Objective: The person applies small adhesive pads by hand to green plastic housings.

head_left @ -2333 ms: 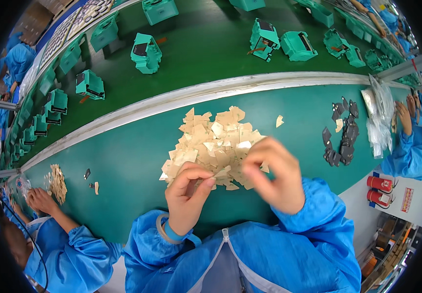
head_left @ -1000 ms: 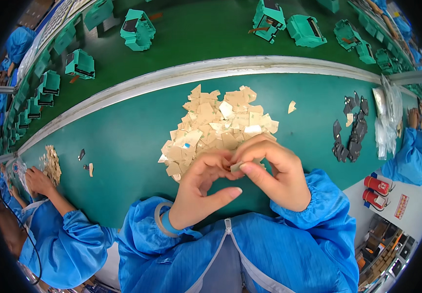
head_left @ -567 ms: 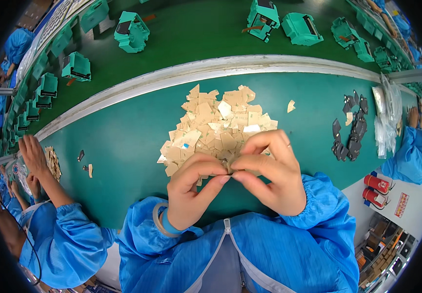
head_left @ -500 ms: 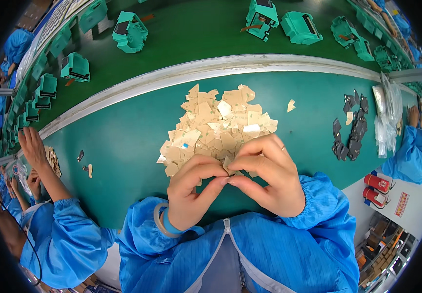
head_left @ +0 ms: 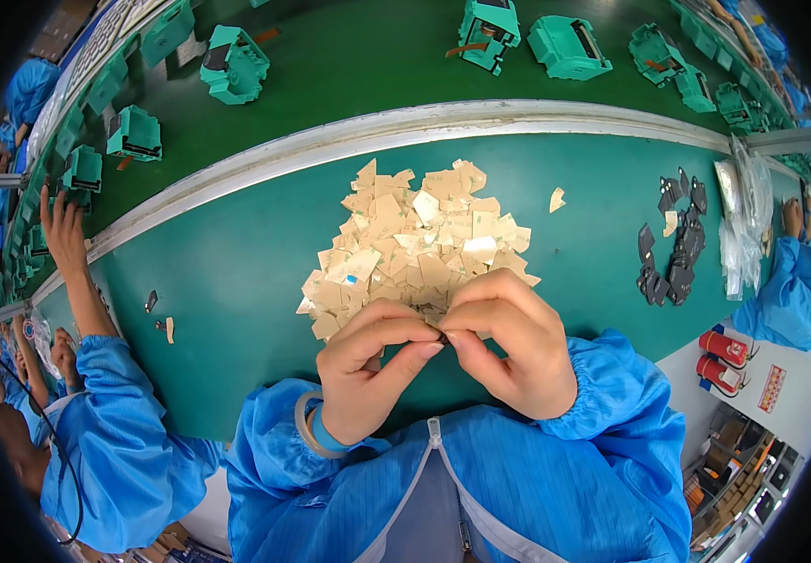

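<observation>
My left hand (head_left: 379, 361) and my right hand (head_left: 508, 342) meet fingertip to fingertip at the near side of a heap of beige paper pieces (head_left: 388, 220). Between the left thumb and forefinger sits a small black piece (head_left: 442, 339), mostly covered by the fingers. The right thumb and forefinger are pinched against its edge; what lies between them is hidden. The heap is of flat, irregular scraps, a few of them shiny. At the right lies a cluster of flat black parts (head_left: 682, 267), with one beige scrap (head_left: 671, 223) among them.
A metal rail (head_left: 405, 126) divides the green table from a green conveyor carrying several teal housings (head_left: 569, 49). Clear plastic bags (head_left: 748, 220) lie at the right. Small black bits (head_left: 151, 301) rest at the left, near a co-worker's arm (head_left: 86, 291). Red fire extinguishers (head_left: 722, 361) stand beyond.
The beige scrap between my fingertips no longer shows there; the black piece is more visible. The teal housings have shifted slightly left. At the left, the co-worker's hand has reached out toward the conveyor.
</observation>
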Tool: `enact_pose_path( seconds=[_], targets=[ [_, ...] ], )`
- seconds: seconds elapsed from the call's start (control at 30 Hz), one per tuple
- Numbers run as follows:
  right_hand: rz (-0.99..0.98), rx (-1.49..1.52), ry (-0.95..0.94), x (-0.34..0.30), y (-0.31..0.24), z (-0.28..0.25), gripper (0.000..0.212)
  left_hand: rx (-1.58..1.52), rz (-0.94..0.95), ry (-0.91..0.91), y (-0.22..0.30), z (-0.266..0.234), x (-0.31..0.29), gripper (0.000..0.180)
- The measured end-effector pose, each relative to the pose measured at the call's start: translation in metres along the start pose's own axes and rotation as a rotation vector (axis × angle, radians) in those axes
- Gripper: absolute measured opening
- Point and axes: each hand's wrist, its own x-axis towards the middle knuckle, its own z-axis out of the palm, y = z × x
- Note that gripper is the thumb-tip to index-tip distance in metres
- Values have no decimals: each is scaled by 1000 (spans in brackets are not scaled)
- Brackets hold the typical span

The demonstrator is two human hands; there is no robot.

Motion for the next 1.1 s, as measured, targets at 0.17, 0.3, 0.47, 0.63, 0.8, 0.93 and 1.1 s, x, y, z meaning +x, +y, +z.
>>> enact_pose_path(
  seconds=[0.17, 0.3, 0.47, 0.63, 0.8, 0.93, 1.1],
  targets=[
    [154, 38, 191, 12, 15, -19, 13, -225, -39, 66, -7, -2, -5, 14],
    [121, 125, 45, 7, -2, -22, 17, -189, -41, 129, -9, -2, -1, 13],
    [144, 196, -73, 5, -2, -4, 18, 0, 48, 20, -2, -1, -1, 14],
    [201, 393, -120, 8, 5, -7, 10, 41, 46, -17, -4, -4, -2, 15],
    [316, 28, 83, 15, 8, -19, 6, -234, -11, 79, -11, -4, -4, 11],
    [219, -301, -86, 1, 20, -26, 13, -419, -87, 81, -5, -5, 2, 23],
    [-83, -395, -196, 4, 7, -25, 41, -751, -364, 25, 2, -4, 5, 42]
  ],
)
